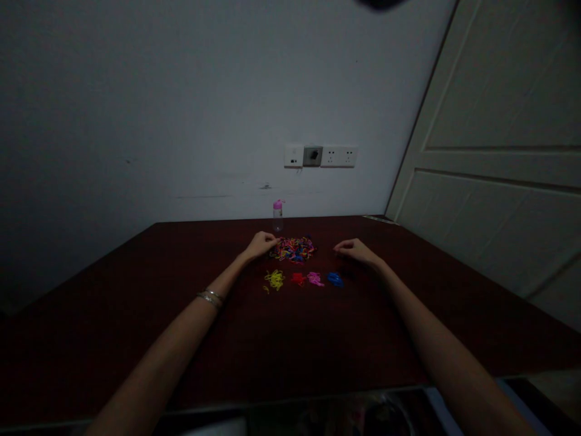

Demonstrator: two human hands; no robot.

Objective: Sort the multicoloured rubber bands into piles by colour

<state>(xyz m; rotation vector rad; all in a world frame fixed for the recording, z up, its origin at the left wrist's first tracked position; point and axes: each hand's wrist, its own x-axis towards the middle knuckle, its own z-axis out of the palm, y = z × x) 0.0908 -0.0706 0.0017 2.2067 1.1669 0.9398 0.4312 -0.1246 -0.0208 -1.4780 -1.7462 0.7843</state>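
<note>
A mixed heap of small coloured loops (294, 249), which look like rubber bands, lies on the dark red table. My left hand (262, 243) is at the heap's left edge, its thumb and fingers pinched together at the loops. To the right of the heap, apart from it, my right hand (356, 249) hovers low with its fingertips closed; anything between them is too small to see. Nearer to me, a row of sorted piles holds yellow loops (275, 279), red loops (298, 278), pink loops (315, 278) and blue loops (334, 279).
Behind the heap stands a clear bottle (278, 219) with a pink cap, close to the wall. Wall sockets (339, 157) sit above the table (218, 357). A pale panelled door (490, 200) rises along the right side.
</note>
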